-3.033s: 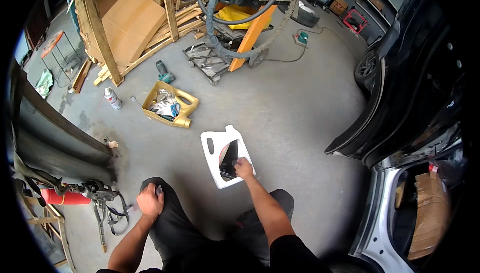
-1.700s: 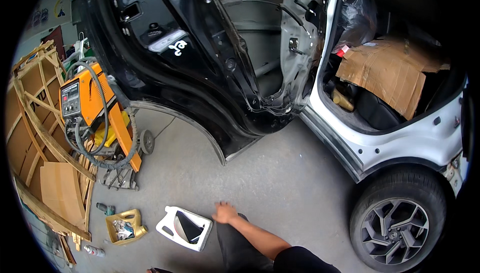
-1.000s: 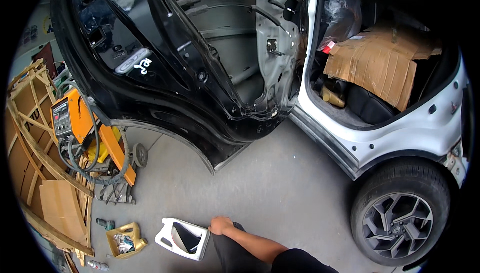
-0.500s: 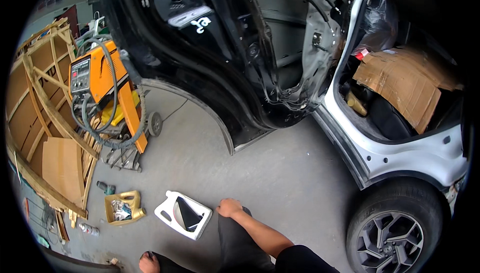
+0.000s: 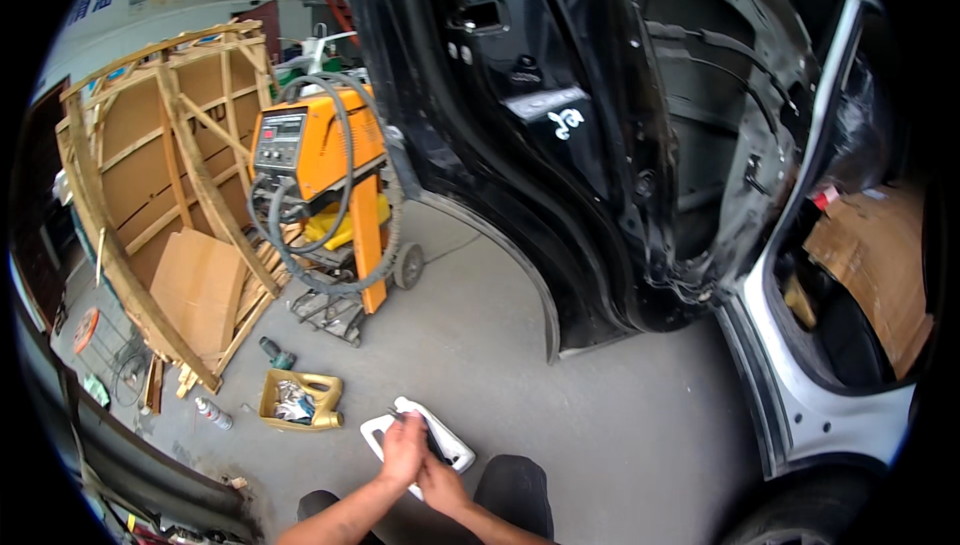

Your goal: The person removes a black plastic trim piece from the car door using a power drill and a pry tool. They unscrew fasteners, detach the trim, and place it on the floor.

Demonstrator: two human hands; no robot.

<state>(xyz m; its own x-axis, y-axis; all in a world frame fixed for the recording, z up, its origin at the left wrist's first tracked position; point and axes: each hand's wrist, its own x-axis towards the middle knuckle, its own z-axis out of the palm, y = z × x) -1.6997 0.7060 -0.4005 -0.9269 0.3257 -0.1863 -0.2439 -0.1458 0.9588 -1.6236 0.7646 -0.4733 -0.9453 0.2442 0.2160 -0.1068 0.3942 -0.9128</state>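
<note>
My left hand [image 5: 403,448] and my right hand [image 5: 442,486] are pressed together low in the middle, above a white cut-open plastic jug [image 5: 455,449] on the floor. A small dark tip shows by the left fingers; what it belongs to is hidden. My right fingers are folded against the left hand, and I cannot make out what lies between them. The hands cover much of the jug and part of the dark thing lying in it. Left of the jug sits a gold cut-open jug [image 5: 327,397] with pale crumpled bits and small parts inside.
A green power tool [image 5: 278,354] and a spray can [image 5: 213,413] are on the floor at left. Behind them stand an orange welding machine [image 5: 325,150] and a wooden crate frame [image 5: 190,160]. A black door panel [image 5: 590,275] and a white car body [image 5: 810,435] take up the right.
My hands, apart at first with the right on my knee, have come together over the white jug. The view has swung left, shifting the scene rightward.
</note>
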